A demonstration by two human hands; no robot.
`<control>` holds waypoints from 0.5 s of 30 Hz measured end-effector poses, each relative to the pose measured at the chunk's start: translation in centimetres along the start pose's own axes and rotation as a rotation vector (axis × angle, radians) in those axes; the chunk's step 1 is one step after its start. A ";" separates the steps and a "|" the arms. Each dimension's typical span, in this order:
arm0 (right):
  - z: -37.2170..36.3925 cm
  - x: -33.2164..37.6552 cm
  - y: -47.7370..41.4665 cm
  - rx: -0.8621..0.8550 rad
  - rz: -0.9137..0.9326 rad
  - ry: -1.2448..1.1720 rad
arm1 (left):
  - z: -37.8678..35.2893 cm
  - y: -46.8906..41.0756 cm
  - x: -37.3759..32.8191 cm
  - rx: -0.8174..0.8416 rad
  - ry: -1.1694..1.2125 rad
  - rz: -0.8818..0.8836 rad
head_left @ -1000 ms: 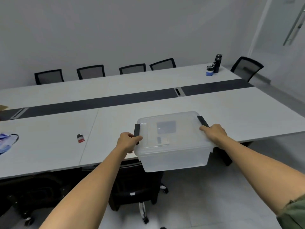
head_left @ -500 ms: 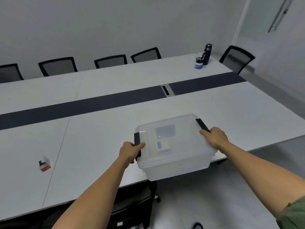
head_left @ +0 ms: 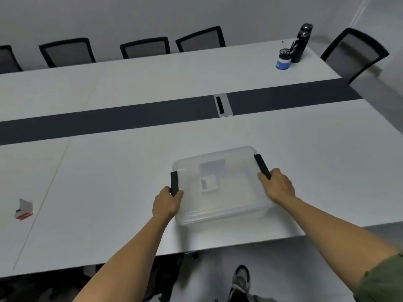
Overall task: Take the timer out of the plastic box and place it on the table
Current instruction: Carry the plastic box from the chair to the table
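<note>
A translucent plastic box (head_left: 231, 205) with a lid and two black side latches rests over the near part of the white table (head_left: 109, 184). Through the lid a small white timer (head_left: 208, 184) shows faintly, with a grey rectangle behind it. My left hand (head_left: 166, 203) grips the box at its left latch. My right hand (head_left: 275, 185) holds the right side by the other latch. The lid is on.
A small red and white box (head_left: 23, 211) lies at the left. A pen cup (head_left: 283, 59) and a dark bottle (head_left: 302, 42) stand at the far right corner. A dark strip with a cable slot (head_left: 222, 105) crosses the middle. Chairs line the far side.
The box has come forward from beyond the table's edge to over the tabletop. Both hands kept their hold, and the view has moved closer to the table.
</note>
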State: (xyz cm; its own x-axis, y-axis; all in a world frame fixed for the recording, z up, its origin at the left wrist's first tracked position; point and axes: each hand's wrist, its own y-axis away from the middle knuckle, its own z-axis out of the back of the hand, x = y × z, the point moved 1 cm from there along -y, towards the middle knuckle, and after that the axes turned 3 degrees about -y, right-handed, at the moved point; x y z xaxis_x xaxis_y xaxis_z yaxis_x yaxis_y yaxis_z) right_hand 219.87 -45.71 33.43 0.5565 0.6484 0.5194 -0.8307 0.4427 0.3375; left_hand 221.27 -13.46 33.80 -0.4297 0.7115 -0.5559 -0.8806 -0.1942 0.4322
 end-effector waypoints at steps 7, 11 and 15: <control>-1.6 -1.3 -2.8 0.080 0.024 0.048 | -3.0 -0.8 -0.5 -0.143 -0.157 0.030; -2.2 -0.2 -3.6 0.035 0.084 0.210 | -4.0 -1.0 -0.8 -0.189 -0.220 0.066; -2.8 -0.1 -4.4 -0.013 0.095 0.245 | -4.5 -1.6 -0.3 -0.198 -0.178 0.077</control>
State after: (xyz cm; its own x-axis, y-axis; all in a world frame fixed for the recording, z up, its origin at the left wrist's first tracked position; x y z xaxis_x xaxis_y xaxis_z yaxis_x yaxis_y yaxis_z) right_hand 223.45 -45.96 29.68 0.4634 0.8173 0.3424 -0.8801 0.3795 0.2852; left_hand 221.90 -16.42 30.05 -0.4702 0.7936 -0.3862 -0.8763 -0.3678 0.3110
